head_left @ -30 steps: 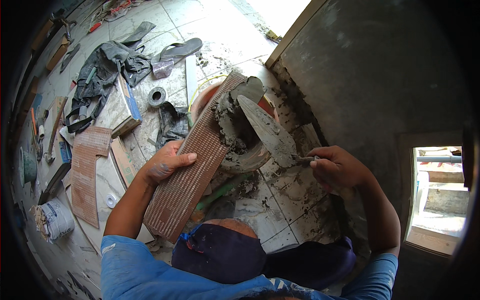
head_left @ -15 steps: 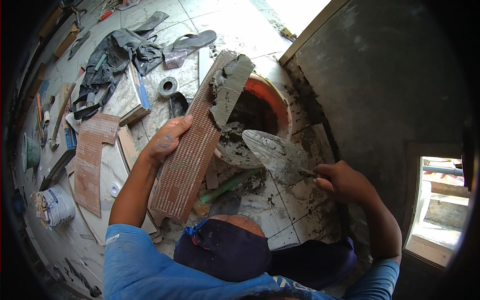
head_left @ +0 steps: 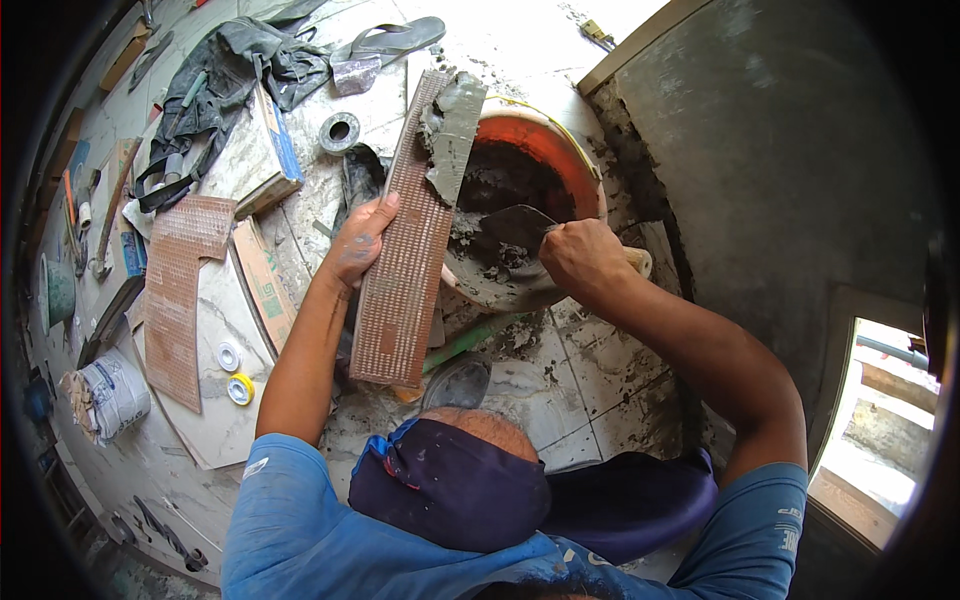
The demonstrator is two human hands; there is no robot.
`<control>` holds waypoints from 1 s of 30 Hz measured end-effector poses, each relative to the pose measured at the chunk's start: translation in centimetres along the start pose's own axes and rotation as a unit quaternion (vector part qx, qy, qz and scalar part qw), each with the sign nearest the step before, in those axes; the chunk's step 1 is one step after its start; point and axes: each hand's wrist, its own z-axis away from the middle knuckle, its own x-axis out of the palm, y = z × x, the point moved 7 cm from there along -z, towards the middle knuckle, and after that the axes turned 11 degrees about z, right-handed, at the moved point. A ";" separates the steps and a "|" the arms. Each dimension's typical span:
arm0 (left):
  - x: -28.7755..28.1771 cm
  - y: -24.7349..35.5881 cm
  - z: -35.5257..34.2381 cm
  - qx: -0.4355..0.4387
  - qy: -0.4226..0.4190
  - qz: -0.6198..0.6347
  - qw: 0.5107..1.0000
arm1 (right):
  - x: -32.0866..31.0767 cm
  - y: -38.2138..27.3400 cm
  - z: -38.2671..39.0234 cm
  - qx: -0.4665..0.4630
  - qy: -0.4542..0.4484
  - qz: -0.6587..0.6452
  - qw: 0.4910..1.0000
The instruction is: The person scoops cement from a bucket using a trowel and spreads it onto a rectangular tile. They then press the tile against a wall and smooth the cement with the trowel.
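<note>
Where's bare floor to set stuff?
Mostly bare: white floor tiles right of the grey rubber flip-flop, beyond the round orange-lined bucket; pale floor between the crumpled white sack and long dark tools. Crowded: left of the brown rectangular tile in the left hand: dark crumpled cloth, grey hollow roll.

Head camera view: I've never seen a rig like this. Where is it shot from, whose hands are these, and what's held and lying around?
There is no machine: these are a person's own bare hands. A wide fisheye camera worn on the head looks down, so straight edges bend near the rim. The left hand grips a long brown tile with grey mortar on its far end. The right hand holds a trowel, its blade inside a bucket with an orange inner wall. On the tiled floor lie an L-shaped tile piece, a flip-flop and a dark crumpled garment.
</note>
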 end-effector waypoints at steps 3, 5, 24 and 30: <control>0.0 -0.3 -0.1 -0.012 0.002 0.028 1.000 | -0.1 -1.2 1.1 -0.042 0.016 -0.029 0.999; 0.0 -0.4 -0.1 -0.005 -0.002 0.029 1.000 | -1.0 -1.6 1.3 -0.080 0.057 -0.052 0.994; 9.4 5.5 3.9 -0.015 -0.108 0.145 0.983 | 1.6 2.2 9.9 0.234 0.387 -0.410 0.792; 11.3 5.6 4.4 -0.050 -0.106 0.145 0.982 | 3.4 -0.3 10.1 0.258 0.460 -0.276 0.804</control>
